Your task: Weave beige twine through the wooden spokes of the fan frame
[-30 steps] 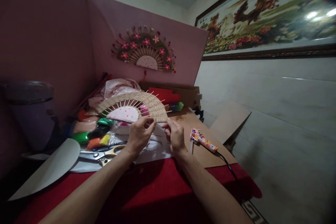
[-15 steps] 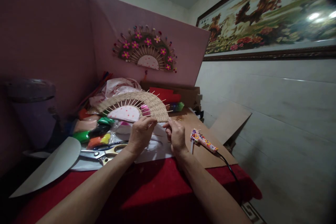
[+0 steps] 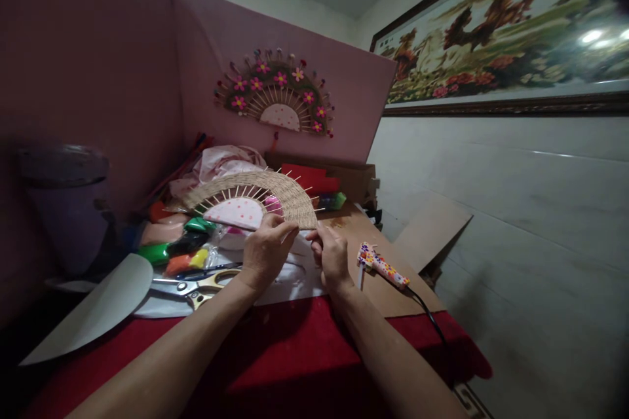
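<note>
A woven fan (image 3: 295,200) of tan cord on thin sticks, with a white half-round centre dotted in pink, is held up over the table. My left hand (image 3: 269,250) is closed, thumb and fingers pinching the fan's lower edge near its right end. Close beside it my right hand (image 3: 332,255) is closed too, thumb and forefinger pinching the fan's right corner. Several stick tips poke out past the woven band. What lies behind my fingers is hidden.
Scissors (image 3: 194,288) and bags of coloured clay (image 3: 179,242) lie at left, by a white half-round sheet (image 3: 98,311). A flowered glue gun (image 3: 382,266) rests on brown cardboard (image 3: 407,301) at right. A finished-looking fan (image 3: 280,95) with pink flowers hangs on the pink board behind.
The view has shifted very slightly. Both hands stay on the same lower right part of the fan, with little visible movement.
</note>
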`<state>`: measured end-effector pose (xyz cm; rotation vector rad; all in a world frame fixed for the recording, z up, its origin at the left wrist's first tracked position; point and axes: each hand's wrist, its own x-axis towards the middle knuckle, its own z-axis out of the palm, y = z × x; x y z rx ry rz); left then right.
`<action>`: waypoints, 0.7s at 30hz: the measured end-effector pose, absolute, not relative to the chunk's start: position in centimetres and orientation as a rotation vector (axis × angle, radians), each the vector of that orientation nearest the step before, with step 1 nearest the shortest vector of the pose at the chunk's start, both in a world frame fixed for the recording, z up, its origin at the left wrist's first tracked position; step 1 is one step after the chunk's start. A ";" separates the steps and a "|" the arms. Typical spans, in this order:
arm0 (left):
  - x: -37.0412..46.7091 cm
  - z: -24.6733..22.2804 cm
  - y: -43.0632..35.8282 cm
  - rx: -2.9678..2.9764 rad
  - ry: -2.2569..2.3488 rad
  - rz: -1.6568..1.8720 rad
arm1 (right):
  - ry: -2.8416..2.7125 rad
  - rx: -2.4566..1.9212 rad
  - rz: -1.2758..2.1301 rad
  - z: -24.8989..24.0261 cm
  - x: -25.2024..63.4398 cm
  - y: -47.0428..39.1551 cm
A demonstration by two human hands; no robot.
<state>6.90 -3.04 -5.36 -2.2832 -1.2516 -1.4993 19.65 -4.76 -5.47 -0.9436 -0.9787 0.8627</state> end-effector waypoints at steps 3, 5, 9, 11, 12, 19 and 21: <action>6.9 -5.6 -2.7 -2.318 -1.245 -1.518 | -0.989 -0.943 0.861 -5.5 19.7 -4.7; 6.9 -5.6 -2.6 -2.332 -1.230 -1.560 | -0.986 -0.949 0.861 -5.4 19.7 -4.8; 7.0 -5.5 -2.4 -2.358 -1.174 -1.636 | -0.966 -0.942 0.863 -5.3 19.6 -4.8; 7.0 -5.4 -2.4 -2.369 -1.162 -1.644 | -0.967 -0.931 0.865 -5.3 19.6 -4.8; 7.0 -5.3 -2.5 -2.372 -1.159 -1.646 | -0.969 -0.928 0.865 -5.3 19.6 -4.8; 6.9 -5.3 -2.6 -2.382 -1.103 -1.676 | -0.975 -0.933 0.852 -5.3 19.7 -4.8; 6.9 -5.3 -2.5 -2.381 -1.104 -1.687 | -0.983 -0.933 0.849 -5.4 19.7 -4.8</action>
